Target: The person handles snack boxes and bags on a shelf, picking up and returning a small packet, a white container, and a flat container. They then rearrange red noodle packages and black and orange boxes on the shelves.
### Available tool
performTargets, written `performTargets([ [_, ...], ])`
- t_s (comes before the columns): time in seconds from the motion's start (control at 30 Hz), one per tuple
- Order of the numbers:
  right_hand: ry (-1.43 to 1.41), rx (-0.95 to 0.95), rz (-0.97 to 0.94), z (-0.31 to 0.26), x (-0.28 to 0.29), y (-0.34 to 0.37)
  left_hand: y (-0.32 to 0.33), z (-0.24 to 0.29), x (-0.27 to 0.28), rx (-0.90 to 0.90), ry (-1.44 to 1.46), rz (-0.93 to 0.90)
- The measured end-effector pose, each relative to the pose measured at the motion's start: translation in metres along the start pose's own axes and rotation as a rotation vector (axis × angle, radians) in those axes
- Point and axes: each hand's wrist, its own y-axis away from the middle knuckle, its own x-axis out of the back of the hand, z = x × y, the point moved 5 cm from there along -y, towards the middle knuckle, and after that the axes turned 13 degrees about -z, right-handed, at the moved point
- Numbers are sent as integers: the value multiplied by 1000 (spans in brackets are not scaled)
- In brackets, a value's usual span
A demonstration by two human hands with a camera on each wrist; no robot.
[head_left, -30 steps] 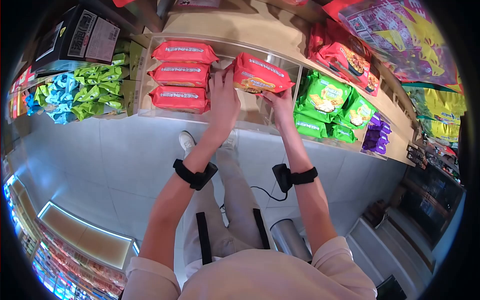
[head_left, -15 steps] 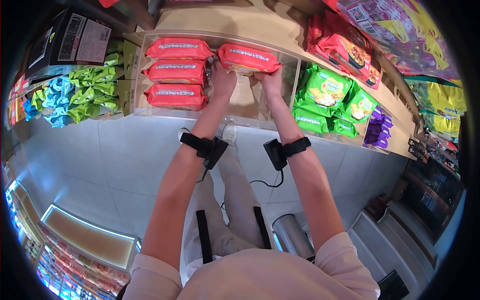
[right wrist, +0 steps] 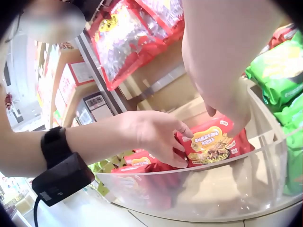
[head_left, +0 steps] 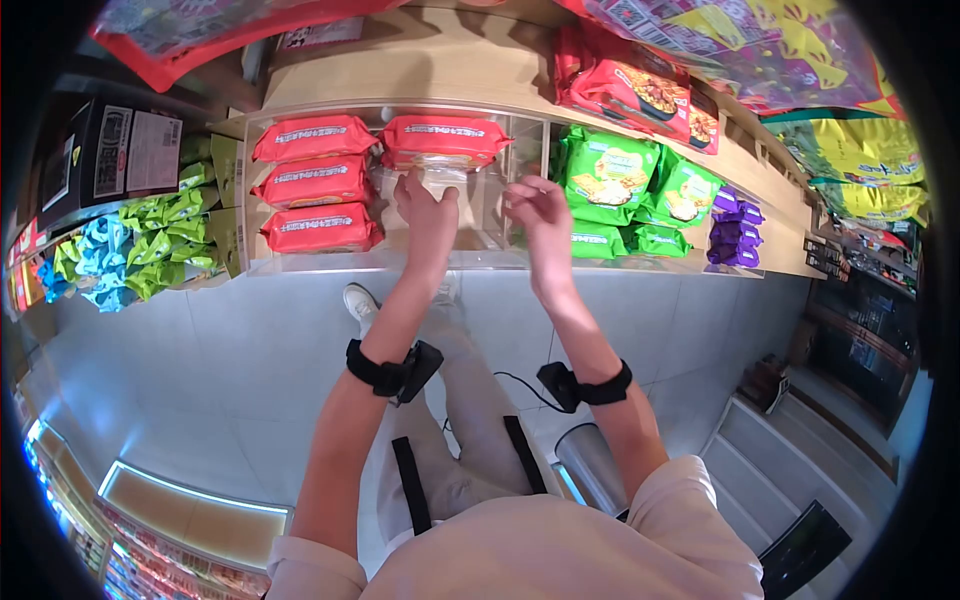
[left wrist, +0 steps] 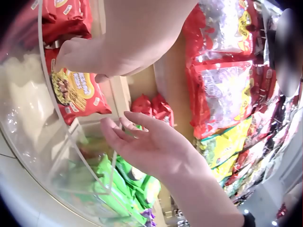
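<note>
A red snack pack [head_left: 445,142] lies label up at the back of a clear-walled bin [head_left: 470,258], right of three red packs [head_left: 318,183] in a column. My left hand [head_left: 428,225] hovers at its front edge, fingers slightly bent; in the right wrist view the left hand [right wrist: 154,135] is at the left end of the red pack [right wrist: 208,144], contact unclear. Over the bin's right side, my right hand [head_left: 543,225] is off the pack, fingers loosely bent, holding nothing. The left wrist view shows this right hand [left wrist: 156,146] palm up beside the red pack [left wrist: 78,92].
Green packs [head_left: 610,178] fill the compartment on the right, with purple packs [head_left: 735,230] beyond. Larger red packs [head_left: 640,88] stand behind them. On the left are a black box [head_left: 110,165] and small green and blue packs [head_left: 150,240]. Clear walls edge the bin.
The red pack, earlier held tilted between both hands, now lies in the bin's back. Both hands have let go; the right hand has moved away to the right. The head view has shifted.
</note>
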Motion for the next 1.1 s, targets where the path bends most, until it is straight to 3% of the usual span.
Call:
performTargets([
  [0.1, 30, 219, 94, -56, 41, 8, 6, 37, -5, -198, 49, -148],
  [0.2, 84, 386, 277, -99, 97, -9, 4, 86, -14, -508, 181, -167],
  [0.33, 196, 348, 412, -135, 143, -40, -21, 135, -40, -682, 267, -239],
  [0.47, 260, 204, 352, -143, 147, -62, -42, 159, -65, -446, 340, -500],
  [0.57, 218, 139, 322, -140, 147, -69, -40, 168, -78, -409, 342, -584],
  [0.7, 64, 200, 205, -131, 155, -87, -54, 173, -97, -413, 199, -389],
  [0.73, 54, 230, 156, -130, 154, -89, -52, 174, -100, -411, 100, -426],
  [0.83, 21, 293, 149, -136, 146, -74, -36, 175, -98, -562, 152, -201],
  [0.97, -32, 310, 64, -138, 128, -46, 3, 166, -70, -556, 394, -366],
  [1.1, -12, 215, 10, -119, 93, -8, 44, 138, -21, -466, 365, -407],
])
